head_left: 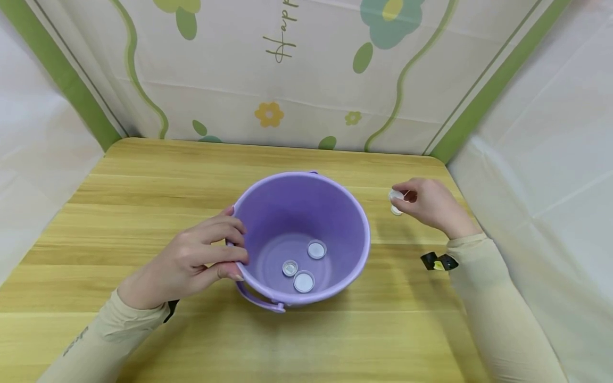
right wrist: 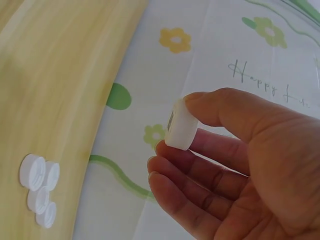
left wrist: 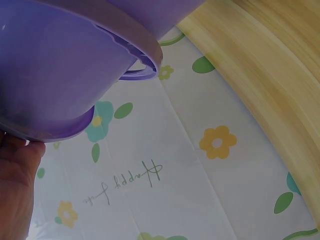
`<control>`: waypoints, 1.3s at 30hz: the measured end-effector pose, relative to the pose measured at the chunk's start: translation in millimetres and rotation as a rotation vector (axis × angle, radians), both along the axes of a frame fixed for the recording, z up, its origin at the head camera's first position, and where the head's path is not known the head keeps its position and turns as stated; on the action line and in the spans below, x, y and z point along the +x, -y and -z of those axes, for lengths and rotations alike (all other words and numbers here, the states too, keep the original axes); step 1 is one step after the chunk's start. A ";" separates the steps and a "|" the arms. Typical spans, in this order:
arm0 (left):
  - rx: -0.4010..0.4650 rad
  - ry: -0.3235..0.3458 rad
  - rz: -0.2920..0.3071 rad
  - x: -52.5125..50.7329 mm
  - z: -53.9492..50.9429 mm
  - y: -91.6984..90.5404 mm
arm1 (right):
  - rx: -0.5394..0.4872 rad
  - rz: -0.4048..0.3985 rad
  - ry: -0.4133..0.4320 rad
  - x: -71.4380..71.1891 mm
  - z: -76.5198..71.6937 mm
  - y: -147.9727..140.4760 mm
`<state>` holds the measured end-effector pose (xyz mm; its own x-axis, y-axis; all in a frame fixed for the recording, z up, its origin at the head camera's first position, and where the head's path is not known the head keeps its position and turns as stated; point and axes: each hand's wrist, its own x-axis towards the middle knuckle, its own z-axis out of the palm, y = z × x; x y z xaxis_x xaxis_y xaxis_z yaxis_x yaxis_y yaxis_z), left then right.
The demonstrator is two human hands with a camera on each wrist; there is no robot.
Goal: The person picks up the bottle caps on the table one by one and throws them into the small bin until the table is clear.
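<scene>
A purple bucket [head_left: 356,255] stands on the wooden table, its mouth towards the head camera. Three round white caps lie on its floor, one of them a larger cap [head_left: 304,282] near the front wall. My left hand [head_left: 191,258] grips the bucket's left rim. Right of the bucket, my right hand [head_left: 433,205] pinches a white bottle cap [right wrist: 181,125] between thumb and fingers, held above the table. Several more white caps [right wrist: 32,171] sit close together on the table in the right wrist view; the head view shows only part of one below the hand.
The bucket's purple handle [head_left: 261,302] hangs down at its front left. The wooden table [head_left: 143,181] ends at a white sheet [head_left: 311,80] printed with flowers at the back. Pale sheets also hang at the left and right sides.
</scene>
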<state>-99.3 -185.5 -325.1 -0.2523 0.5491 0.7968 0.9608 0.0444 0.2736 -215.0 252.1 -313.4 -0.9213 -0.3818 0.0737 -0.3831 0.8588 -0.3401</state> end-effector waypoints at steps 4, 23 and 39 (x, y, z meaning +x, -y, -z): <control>-0.008 0.000 -0.007 0.2 0.4 0.3 | -0.002 -0.023 -0.014 1.9 -5.1 5.4; -0.008 0.009 -0.009 0.1 2.1 -0.2 | -0.006 -0.051 -0.007 3.0 -12.3 17.4; 0.013 0.009 0.009 -0.4 1.4 -2.0 | -0.003 -0.068 -0.012 5.4 -10.0 22.9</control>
<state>-99.6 -183.5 -326.5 -0.2546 0.5406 0.8018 0.9587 0.0323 0.2827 -209.6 229.2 -303.4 -0.8924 -0.4430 0.0857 -0.4444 0.8298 -0.3376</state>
